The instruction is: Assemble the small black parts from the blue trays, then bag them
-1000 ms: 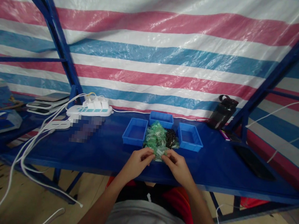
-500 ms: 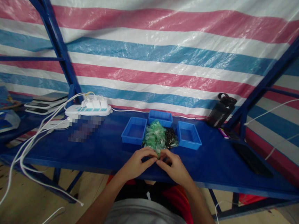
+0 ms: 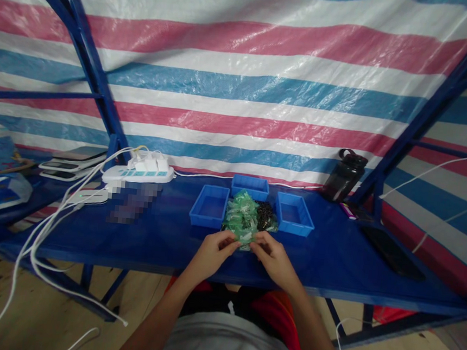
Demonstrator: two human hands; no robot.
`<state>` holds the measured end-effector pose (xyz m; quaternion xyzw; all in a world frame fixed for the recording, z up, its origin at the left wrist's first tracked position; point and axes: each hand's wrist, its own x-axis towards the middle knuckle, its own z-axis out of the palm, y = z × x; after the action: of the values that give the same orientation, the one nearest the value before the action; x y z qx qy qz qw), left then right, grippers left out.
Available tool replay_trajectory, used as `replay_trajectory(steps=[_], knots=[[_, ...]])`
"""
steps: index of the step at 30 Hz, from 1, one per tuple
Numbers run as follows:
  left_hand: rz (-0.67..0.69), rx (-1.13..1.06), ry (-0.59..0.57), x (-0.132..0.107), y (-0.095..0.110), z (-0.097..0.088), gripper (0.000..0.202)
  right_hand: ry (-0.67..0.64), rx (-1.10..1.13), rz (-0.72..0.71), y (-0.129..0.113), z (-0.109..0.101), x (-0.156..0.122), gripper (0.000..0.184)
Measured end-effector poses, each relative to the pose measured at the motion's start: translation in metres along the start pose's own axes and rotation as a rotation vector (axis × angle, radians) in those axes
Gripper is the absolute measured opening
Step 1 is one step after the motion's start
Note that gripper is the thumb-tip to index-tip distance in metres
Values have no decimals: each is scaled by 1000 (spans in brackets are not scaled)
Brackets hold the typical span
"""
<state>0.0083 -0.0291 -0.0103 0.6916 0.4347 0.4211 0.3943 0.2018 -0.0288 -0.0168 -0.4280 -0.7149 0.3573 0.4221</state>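
A crumpled, see-through green plastic bag point(image 3: 242, 211) with pale bits in it lies in front of me, between the blue trays. My left hand point(image 3: 215, 252) pinches its near edge from the left, thumb and fingertips together. On the opposite side my right hand point(image 3: 270, 255) grips the same edge in the same way. A short stretch of green plastic spans the gap between the two hands. Touching the bag's right side is a heap of small black parts point(image 3: 266, 216), too small to name.
Blue trays stand left point(image 3: 209, 205), behind point(image 3: 250, 186) and right point(image 3: 294, 214) of the bag. A white power strip point(image 3: 139, 173) with cables is at the left. At the right are a dark bottle point(image 3: 343, 176) and a flat black object point(image 3: 392, 251). A striped sheet point(image 3: 258, 84) hangs behind.
My hands have moved slightly apart, left hand leftward and right hand a little rightward. The bag's near edge is now spread wider and flatter between them.
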Motion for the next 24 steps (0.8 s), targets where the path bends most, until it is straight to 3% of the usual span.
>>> replay_trajectory(steps=[3,6,11,16,24], knots=[[25,34,45,0,1,-1,23,91,-86,-37,2,1,0,14],[22,42,89,1,-1,-1,21,59,-18,3,4,1,0,15],[-56,-153,2,2,3,-4,28,14,118,52,6,0,0,13],[-55,-174,21,1,9,-7,29,35,120,41,5,-2,0,18],[-61,-362,-3,0,-4,-2,41,46,75,25,6,2,0,13]])
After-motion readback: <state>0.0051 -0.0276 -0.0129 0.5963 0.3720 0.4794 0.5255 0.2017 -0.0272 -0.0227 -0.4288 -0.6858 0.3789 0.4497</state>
